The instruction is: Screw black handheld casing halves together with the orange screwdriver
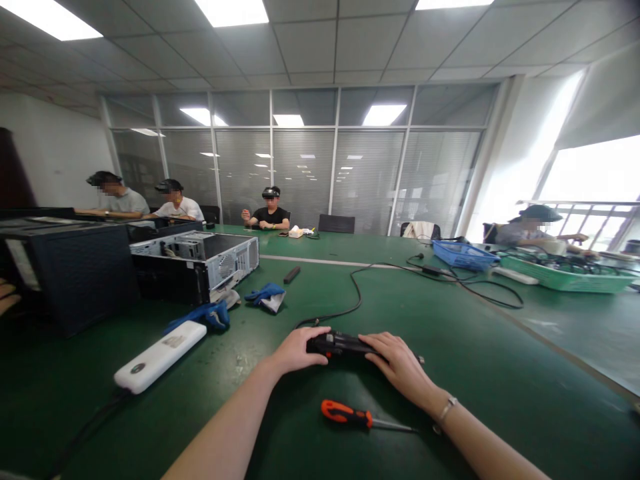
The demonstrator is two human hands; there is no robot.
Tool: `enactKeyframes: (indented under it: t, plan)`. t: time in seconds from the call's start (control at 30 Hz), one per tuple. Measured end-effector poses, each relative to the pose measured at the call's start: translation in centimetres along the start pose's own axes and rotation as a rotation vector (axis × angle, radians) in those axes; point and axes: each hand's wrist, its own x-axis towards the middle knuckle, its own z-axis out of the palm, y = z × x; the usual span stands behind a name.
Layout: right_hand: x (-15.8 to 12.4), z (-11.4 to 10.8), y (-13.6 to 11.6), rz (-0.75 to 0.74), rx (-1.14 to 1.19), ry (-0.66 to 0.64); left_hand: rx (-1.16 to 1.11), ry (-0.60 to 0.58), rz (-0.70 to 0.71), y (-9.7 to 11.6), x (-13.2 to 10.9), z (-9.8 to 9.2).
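Note:
A black corded tool point(343, 344) lies on the green table point(490, 373) in front of me, and both my hands rest on it. My left hand point(299, 351) curls over its left end, fingers closed on the body. My right hand point(400, 363) covers its right end, fingers wrapped on top. The tool's black cable point(356, 293) runs away across the table. An orange-handled screwdriver point(350, 416) lies loose just in front of my hands, between my forearms.
A white power strip point(159, 355) lies at left near blue gloves point(213, 315). Open computer cases point(197, 263) stand at the far left. A blue basket point(463, 255) and a green tray point(565, 275) sit at right. Several people sit around the table's far side.

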Motion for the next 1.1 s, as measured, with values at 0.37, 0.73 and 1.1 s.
enactKeyframes:
  t: [0.37,0.73,1.1]
  plan:
    - [-0.12,0.31,0.65,-0.037,0.021,0.051,0.01,-0.001,0.024,-0.86,0.21,-0.17]
    - [-0.11,0.11,0.38,-0.103,-0.066,0.114,-0.047,0.039,-0.017,-0.77,0.24,-0.06]
    - [-0.31,0.07,0.73,-0.101,-0.039,0.082,-0.047,0.023,-0.023,-0.58,0.11,-0.13]
